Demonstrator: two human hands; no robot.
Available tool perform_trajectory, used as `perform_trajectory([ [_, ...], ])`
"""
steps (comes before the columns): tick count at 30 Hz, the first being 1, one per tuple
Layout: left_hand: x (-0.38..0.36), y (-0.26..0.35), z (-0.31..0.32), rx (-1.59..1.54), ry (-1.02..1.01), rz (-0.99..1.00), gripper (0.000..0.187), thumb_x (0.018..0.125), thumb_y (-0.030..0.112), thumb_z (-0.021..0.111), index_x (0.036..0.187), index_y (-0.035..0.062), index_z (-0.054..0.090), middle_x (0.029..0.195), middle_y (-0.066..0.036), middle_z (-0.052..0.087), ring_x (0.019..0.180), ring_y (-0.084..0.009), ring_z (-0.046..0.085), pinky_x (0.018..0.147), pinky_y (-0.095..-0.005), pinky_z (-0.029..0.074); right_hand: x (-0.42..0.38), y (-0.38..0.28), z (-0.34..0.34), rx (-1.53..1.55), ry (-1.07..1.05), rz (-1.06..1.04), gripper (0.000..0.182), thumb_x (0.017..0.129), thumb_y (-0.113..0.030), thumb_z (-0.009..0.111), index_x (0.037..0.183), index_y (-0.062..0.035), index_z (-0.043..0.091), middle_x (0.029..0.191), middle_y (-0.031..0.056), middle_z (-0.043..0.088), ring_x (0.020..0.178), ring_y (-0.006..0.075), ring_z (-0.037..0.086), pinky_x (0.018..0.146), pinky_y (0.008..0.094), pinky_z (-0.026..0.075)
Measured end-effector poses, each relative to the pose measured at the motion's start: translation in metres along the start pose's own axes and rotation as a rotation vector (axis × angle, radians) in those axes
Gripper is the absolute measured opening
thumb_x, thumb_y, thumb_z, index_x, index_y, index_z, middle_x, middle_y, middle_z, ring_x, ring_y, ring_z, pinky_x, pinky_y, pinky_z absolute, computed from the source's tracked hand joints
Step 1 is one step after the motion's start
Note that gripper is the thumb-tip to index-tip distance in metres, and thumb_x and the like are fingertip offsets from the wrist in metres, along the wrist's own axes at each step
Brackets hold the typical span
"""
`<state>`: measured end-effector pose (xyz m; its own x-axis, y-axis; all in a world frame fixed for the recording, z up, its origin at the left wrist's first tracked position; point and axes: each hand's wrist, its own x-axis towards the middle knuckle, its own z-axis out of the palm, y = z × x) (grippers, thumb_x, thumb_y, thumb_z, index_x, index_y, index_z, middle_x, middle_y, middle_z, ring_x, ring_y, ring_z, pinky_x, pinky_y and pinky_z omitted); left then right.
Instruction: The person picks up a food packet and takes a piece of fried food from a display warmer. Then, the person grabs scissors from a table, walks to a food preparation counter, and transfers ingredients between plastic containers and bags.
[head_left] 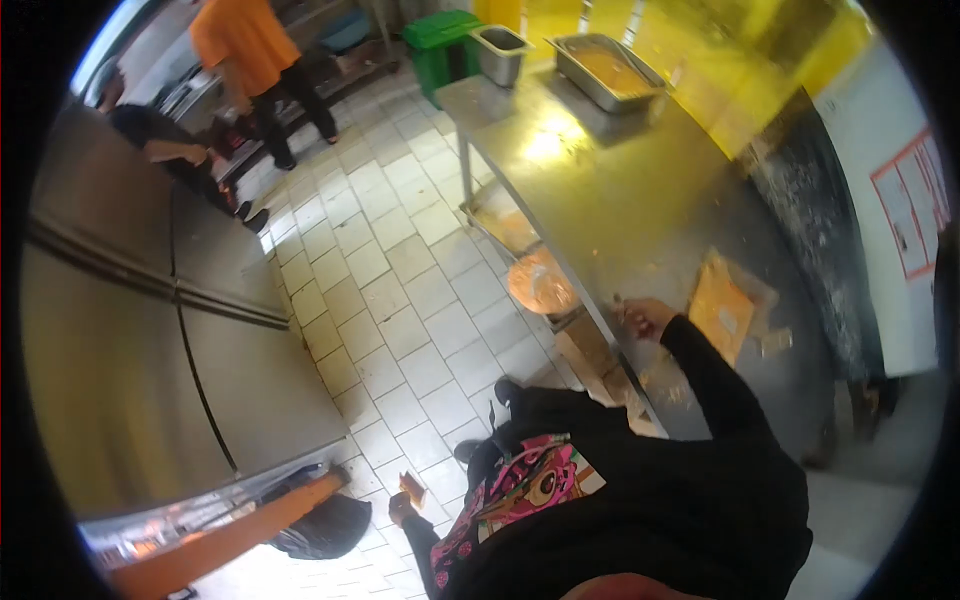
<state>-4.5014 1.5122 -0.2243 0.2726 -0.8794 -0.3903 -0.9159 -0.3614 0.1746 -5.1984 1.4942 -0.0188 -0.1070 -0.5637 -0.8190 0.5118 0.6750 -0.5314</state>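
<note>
Low in the view, my left hand (400, 509) is closed on a small orange-brown piece (413, 490), held over the tiled floor. My right hand (648, 318) is at the near edge of the metal table (640, 190), its fingers drawn together around something small that I cannot make out. Right of that hand, an orange slab or packet (722, 308) lies on crumpled clear wrapping. A small clear packet (776, 342) is beside it, and crumbs are scattered near my right forearm.
A metal tray (608, 72) with orange contents and a steel container (500, 54) stand at the table's far end, beside a green bin (440, 48). An orange round bundle (542, 282) sits underneath. Steel cabinets (110, 340) line the left; two people (245, 40) are beyond. A black bag (325, 525) lies below.
</note>
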Motion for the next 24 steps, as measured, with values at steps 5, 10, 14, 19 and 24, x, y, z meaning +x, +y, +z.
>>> perform_trajectory([
  [5, -0.024, -0.013, -0.003, -0.188, 0.158, -0.147, 0.017, 0.088, 0.021, 0.053, 0.081, 0.0155, 0.068, 0.087, -0.003, 0.066, 0.085, -0.0181, 0.064, 0.073, -0.0304, 0.052, 0.065, -0.006, 0.127, -0.447, -0.334, -0.046, 0.029, 0.084, -0.033, 0.068, 0.091, -0.0051, 0.060, 0.056, -0.0082, 0.037, 0.044, 0.0023, 0.033, 0.041, 0.0190, 0.033],
  [10, -0.095, -0.082, 0.031, -0.549, 0.508, -0.403, 0.008, 0.075, 0.020, 0.069, 0.080, 0.0140, 0.067, 0.080, -0.003, 0.065, 0.074, -0.0208, 0.065, 0.066, -0.0332, 0.050, 0.063, 0.006, 0.348, -1.123, -0.730, -0.113, 0.040, 0.082, -0.036, 0.069, 0.095, -0.0008, 0.057, 0.058, -0.0045, 0.043, 0.047, 0.0047, 0.043, 0.044, 0.0235, 0.048],
  [14, -0.198, -0.113, 0.033, -0.655, 0.668, -0.776, 0.010, 0.073, 0.017, 0.071, 0.082, 0.0124, 0.067, 0.083, -0.004, 0.065, 0.077, -0.0220, 0.064, 0.070, -0.0341, 0.049, 0.050, 0.083, 0.492, -1.406, -1.061, -0.158, 0.043, 0.081, -0.039, 0.069, 0.095, -0.0006, 0.057, 0.058, -0.0028, 0.044, 0.047, 0.0068, 0.047, 0.042, 0.0241, 0.049],
  [19, -0.337, -0.188, 0.130, -0.804, 0.822, -1.197, 0.012, 0.074, 0.014, 0.070, 0.084, 0.0094, 0.067, 0.084, -0.004, 0.066, 0.080, -0.0169, 0.064, 0.080, -0.0368, 0.047, 0.008, 0.214, 0.618, -1.652, -1.263, -0.024, 0.049, 0.078, -0.045, 0.071, 0.098, -0.0022, 0.060, 0.063, -0.0009, 0.050, 0.051, 0.0086, 0.051, 0.045, 0.0253, 0.050],
  [24, -0.414, -0.181, 0.066, -0.584, 0.508, -1.633, 0.020, 0.073, 0.031, 0.068, 0.090, 0.0194, 0.068, 0.098, -0.001, 0.064, 0.105, -0.0237, 0.054, 0.100, -0.0598, 0.022, -0.039, 0.348, 0.684, -1.777, -1.354, 0.291, 0.025, 0.085, -0.017, 0.057, 0.105, -0.0028, 0.059, 0.067, -0.0054, 0.050, 0.046, 0.0020, 0.041, 0.048, 0.0248, 0.051],
])
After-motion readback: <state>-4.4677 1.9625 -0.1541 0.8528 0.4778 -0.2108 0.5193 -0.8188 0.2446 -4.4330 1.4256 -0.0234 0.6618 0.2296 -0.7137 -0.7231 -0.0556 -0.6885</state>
